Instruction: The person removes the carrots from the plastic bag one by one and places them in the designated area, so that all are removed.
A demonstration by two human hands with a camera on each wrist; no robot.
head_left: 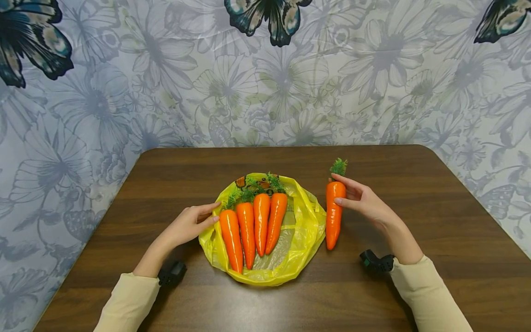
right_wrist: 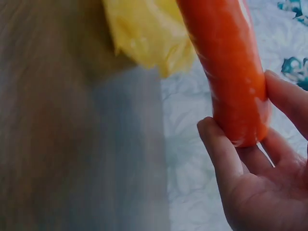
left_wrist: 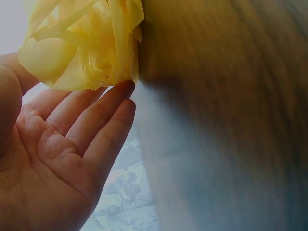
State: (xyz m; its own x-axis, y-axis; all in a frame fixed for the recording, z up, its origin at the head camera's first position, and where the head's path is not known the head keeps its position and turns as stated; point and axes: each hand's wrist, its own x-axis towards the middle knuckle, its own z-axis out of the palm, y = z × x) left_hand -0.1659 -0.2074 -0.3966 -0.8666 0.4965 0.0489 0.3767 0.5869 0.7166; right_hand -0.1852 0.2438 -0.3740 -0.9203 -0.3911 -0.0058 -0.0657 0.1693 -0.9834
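An orange carrot (head_left: 334,214) with a green leafy top is pinched near its wide end between the thumb and fingers of my right hand (head_left: 365,198). It is upright in the head view, just right of a yellow plastic bag (head_left: 309,240) with rolled-down sides. Inside the bag several carrots (head_left: 246,235) lie side by side, leafy tops at the far rim. My left hand (head_left: 192,225) touches the bag's left rim with extended fingers. The left wrist view has these fingers (left_wrist: 103,118) nearly straight against the crumpled plastic. In the right wrist view, fingers surround the held carrot's (right_wrist: 231,77) thick end.
Under everything is a brown wooden table (head_left: 274,309) with rounded far corners. Behind it stands a wall (head_left: 290,92) with a pale flower pattern and dark butterfly decorations (head_left: 269,18). A black camera is strapped to each wrist.
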